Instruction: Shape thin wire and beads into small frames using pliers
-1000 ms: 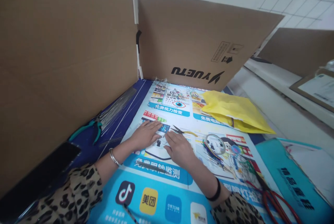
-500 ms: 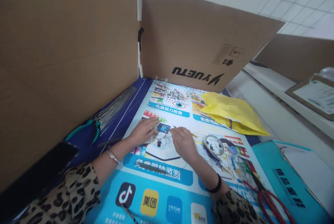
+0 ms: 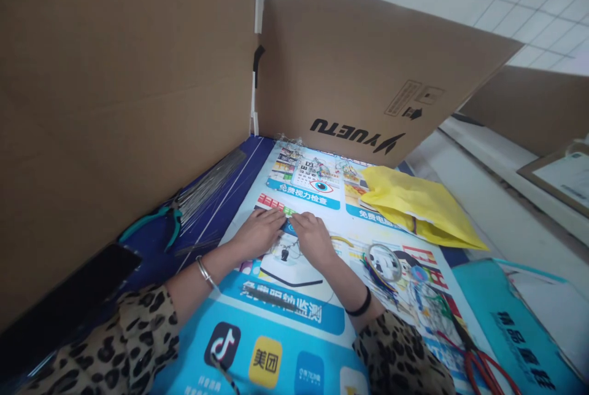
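Head view: left hand [image 3: 258, 234] and right hand [image 3: 313, 240] close together mid-frame, fingers bent, over the blue-and-white printed sheet [image 3: 257, 315]; can't tell if they grip anything. Curved yellow handle [image 3: 342, 240] beside right hand. Teal-handled pliers [image 3: 173, 229] at left, by thin silvery wires [image 3: 207, 189].

Left hand [image 3: 258, 233]: bare
Left wrist: silver-coloured bangle [image 3: 206, 273], slim and shiny, toward 8 o'clock from the view's centre; its finer detail is too small to tell
Left sleeve [image 3: 110, 343]: tan fabric with black, irregular leopard spots, loose and creased, its edge above the wrist, at 8 o'clock
Right hand [image 3: 315, 239]: bare
Right wrist: black band [image 3: 362, 303], narrow, plain and matt, at 5 o'clock
Right sleeve [image 3: 400, 352]: matching leopard print, loosely gathered around the forearm, at 5 o'clock, spots packed close together
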Motion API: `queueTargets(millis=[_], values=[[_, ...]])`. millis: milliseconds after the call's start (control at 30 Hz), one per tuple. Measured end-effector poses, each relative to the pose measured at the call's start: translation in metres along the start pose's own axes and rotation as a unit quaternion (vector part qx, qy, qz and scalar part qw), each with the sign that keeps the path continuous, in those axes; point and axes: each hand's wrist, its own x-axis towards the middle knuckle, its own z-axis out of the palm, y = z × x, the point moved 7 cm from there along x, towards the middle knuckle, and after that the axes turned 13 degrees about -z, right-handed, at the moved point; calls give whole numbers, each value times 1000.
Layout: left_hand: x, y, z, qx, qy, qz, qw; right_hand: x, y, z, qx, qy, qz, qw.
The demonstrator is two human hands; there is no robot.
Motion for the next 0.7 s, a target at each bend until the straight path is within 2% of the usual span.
queueTargets(millis=[200, 467, 700], values=[[0, -2, 2, 23, 16, -21, 999, -1, 2, 2, -6, -14, -1, 1000], [-1, -5, -2, 23, 11, -46, 999, -4, 6, 3, -4, -32, 30, 999], [0, -8, -2, -7, 4, -30, 1000, -8, 9, 9, 44, 10, 23, 999]])
